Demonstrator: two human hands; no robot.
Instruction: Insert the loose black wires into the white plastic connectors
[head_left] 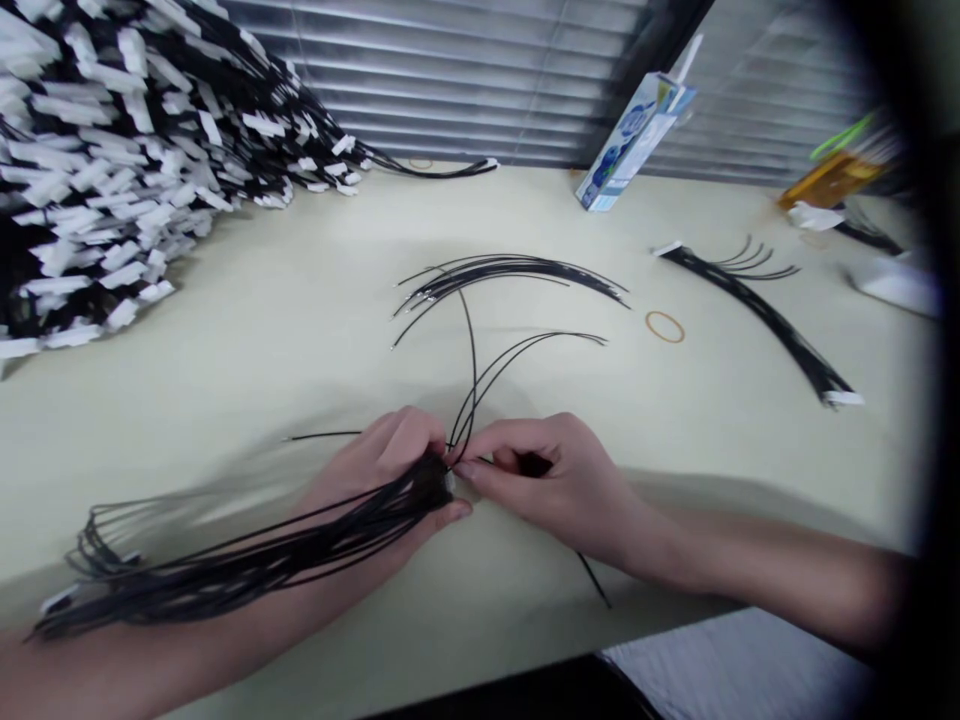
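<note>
My left hand (390, 470) is closed around a thick bundle of thin black wires (247, 555) that trails left along my forearm. My right hand (551, 480) pinches a few thin black wires (480, 385) right at the bundle's end, thumb and forefinger pressed together. Those wires arc up and away over the table. Both hands meet near the front middle of the pale table (285, 330).
A loose fan of black wires (517, 270) lies beyond the hands. A large heap of black wires with white tags (112, 150) fills the far left. A tied wire bundle (765, 315), a rubber band (664, 326) and a blue-white carton (634, 140) sit right.
</note>
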